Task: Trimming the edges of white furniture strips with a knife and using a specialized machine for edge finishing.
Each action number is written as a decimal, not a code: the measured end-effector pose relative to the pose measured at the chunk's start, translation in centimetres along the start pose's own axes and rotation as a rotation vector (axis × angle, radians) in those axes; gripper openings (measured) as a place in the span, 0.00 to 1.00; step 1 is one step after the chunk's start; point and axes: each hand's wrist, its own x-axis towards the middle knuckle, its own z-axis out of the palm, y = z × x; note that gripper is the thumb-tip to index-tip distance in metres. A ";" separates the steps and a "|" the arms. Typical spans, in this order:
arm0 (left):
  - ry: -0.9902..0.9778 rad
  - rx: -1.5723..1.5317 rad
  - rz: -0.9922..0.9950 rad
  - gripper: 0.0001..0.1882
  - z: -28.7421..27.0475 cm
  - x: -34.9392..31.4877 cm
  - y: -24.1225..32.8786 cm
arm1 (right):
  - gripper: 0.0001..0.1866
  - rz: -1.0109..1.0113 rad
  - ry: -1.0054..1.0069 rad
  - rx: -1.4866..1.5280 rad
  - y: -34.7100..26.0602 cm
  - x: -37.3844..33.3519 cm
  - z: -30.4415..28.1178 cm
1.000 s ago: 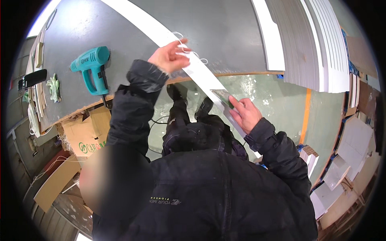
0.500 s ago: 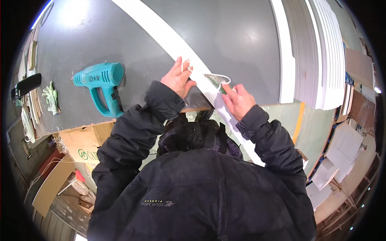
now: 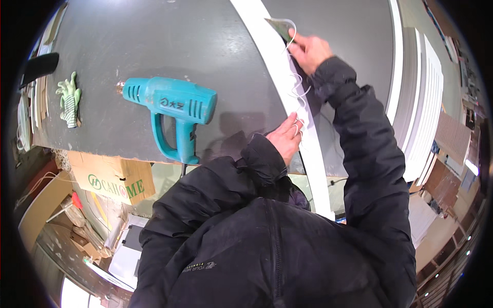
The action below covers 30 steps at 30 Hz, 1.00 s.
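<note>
A long white strip of board [image 3: 267,56] runs from the far edge of the table toward my body. My right hand [image 3: 312,53] is closed round a scraper [image 3: 280,29], whose flat blade lies against the strip's right edge farther up. A thin white shaving [image 3: 297,84] curls loosely from the blade down along the strip. Lower down, my left hand [image 3: 285,137] grips the strip's left edge, with loops of the shaving over its fingertips. Left of my hands a teal heat gun [image 3: 177,105] lies on its side.
The dark grey table [image 3: 205,46] carries a green-and-white work glove [image 3: 68,100] at the left. Stacked white panels [image 3: 423,97] stand along the right side. A cardboard box [image 3: 110,177] sits below the table's near left edge.
My right hand with the scraper has gone farther up the strip, away from my left hand, and the shaving is longer. The whole view has shifted, so the heat gun appears farther right.
</note>
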 end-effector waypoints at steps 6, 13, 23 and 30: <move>0.329 -0.468 -0.105 0.18 -3.5 -2.1 -0.6 | 0.37 0.013 0.097 -0.103 -2.5 0.2 3.4; 0.951 -0.321 -0.373 0.18 -11.1 -2.9 -0.6 | 0.39 0.117 0.065 -0.129 -3.8 -8.4 2.4; 0.142 0.405 -0.410 0.37 -6.8 3.2 -4.0 | 0.39 0.094 -0.021 -0.052 1.1 -38.0 1.9; -0.088 0.366 -0.418 0.39 -5.8 3.7 -4.6 | 0.23 0.144 0.052 0.029 2.4 -39.6 0.8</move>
